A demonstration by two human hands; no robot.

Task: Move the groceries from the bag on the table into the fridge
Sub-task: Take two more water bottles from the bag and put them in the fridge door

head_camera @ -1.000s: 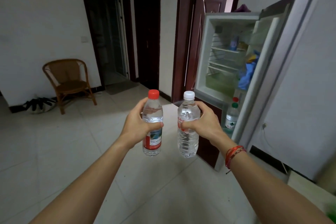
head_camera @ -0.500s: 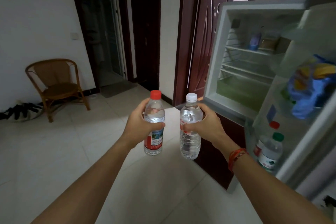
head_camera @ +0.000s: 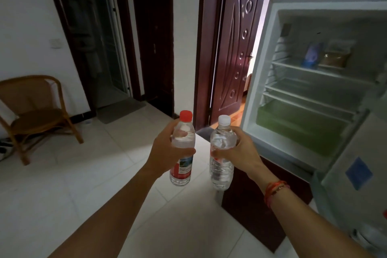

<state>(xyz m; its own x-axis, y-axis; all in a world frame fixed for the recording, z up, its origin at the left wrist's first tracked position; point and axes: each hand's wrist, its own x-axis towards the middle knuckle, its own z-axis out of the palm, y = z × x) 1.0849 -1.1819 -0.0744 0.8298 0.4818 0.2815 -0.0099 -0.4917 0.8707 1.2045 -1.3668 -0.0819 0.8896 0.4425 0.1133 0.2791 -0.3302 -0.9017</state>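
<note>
Open fridge [head_camera: 258, 73] — now much nearer

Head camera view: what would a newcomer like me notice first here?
Two water bottles are held up in the middle: the left hand grips the red-capped bottle, the right hand the white-capped bottle, side by side and apart. Just right of them stands the open fridge, with a green drawer at the bottom. A wicker chair sits by the far left wall.
</note>
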